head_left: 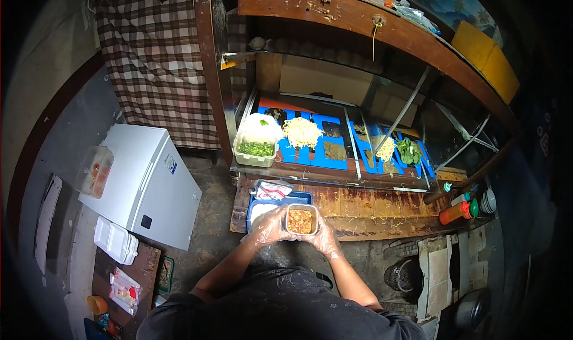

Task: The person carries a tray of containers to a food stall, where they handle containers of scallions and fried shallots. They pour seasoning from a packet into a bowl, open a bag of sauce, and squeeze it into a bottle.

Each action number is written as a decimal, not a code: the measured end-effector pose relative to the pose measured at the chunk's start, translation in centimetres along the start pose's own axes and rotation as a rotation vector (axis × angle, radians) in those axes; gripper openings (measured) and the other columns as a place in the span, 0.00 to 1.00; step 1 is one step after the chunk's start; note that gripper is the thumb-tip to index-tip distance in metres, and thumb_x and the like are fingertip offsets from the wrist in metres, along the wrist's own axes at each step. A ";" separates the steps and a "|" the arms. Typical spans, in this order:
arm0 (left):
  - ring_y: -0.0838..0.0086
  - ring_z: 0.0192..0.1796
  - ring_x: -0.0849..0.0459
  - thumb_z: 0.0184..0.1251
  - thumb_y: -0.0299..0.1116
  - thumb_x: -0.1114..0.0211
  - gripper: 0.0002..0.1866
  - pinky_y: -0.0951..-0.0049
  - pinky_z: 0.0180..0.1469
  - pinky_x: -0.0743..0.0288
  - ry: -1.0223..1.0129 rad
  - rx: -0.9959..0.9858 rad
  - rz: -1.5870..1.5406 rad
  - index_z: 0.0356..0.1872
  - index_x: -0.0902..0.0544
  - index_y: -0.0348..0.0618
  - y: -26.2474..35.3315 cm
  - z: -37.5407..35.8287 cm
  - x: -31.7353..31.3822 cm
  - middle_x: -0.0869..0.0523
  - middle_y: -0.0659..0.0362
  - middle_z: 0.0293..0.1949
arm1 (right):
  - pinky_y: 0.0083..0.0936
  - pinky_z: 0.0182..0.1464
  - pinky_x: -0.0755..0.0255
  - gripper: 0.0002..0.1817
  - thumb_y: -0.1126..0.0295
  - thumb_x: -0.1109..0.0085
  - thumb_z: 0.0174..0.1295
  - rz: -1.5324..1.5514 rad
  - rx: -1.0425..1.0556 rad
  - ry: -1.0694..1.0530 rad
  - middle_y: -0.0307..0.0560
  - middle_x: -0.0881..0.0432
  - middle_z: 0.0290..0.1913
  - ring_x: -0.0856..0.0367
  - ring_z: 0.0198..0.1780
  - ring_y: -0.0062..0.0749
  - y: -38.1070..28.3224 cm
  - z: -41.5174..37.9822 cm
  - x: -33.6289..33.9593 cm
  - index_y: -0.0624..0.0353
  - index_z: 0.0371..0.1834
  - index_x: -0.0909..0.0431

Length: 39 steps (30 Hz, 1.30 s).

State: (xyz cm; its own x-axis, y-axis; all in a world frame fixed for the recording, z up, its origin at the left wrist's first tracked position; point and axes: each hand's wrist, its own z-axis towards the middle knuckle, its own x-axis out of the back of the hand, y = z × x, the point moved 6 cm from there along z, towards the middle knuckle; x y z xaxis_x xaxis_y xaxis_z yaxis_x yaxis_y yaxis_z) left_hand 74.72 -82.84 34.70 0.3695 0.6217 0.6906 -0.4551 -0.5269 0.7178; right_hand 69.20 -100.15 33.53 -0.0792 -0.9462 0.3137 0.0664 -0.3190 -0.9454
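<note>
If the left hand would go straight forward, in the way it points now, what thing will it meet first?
The left hand already touches the food container, so it would likely push that first. Beyond it, the blue tray seems next, though depth is unclear.

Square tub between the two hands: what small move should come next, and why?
I'd probably lower the tub onto the bench, just right of the blue tray. The left hand and right hand both hold it, its top is open with food showing, and the tray already carries a white packet, while those boards show only scattered shreds.
</note>
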 end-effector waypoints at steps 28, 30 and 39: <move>0.51 0.57 0.18 0.42 0.49 0.17 0.47 0.57 0.59 0.25 0.144 -0.087 -0.061 0.65 0.28 0.42 1.5 0.2 0.9 0.16 0.45 0.52 | 0.36 0.57 0.23 0.50 0.64 0.17 0.41 -0.260 -0.034 0.026 0.48 0.17 0.57 0.17 0.58 0.42 -1.7 0.2 0.2 0.48 0.71 0.37; 0.51 0.61 0.20 0.41 0.49 0.17 0.50 0.58 0.63 0.27 0.114 -0.083 -0.149 0.67 0.30 0.40 2.1 0.3 1.4 0.19 0.44 0.58 | 0.36 0.58 0.24 0.52 0.65 0.18 0.41 -0.305 -0.040 0.032 0.50 0.17 0.58 0.18 0.59 0.44 -2.0 0.3 0.5 0.48 0.72 0.39; 0.53 0.70 0.28 0.40 0.45 0.17 0.54 0.60 0.70 0.34 0.119 0.001 -0.307 0.71 0.35 0.37 1.3 -0.3 1.8 0.26 0.43 0.67 | 0.37 0.70 0.33 0.59 0.70 0.21 0.42 -0.288 -0.023 -0.047 0.58 0.33 0.72 0.32 0.71 0.50 -2.4 1.0 0.3 0.53 0.78 0.51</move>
State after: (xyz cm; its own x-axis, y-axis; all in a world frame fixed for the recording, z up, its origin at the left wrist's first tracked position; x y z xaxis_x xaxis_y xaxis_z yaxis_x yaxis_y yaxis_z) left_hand 74.53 -82.26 36.83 0.3925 0.8147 0.4269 -0.3365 -0.3047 0.8910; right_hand 69.97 -99.72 35.94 -0.0458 -0.8188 0.5723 0.0255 -0.5737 -0.8187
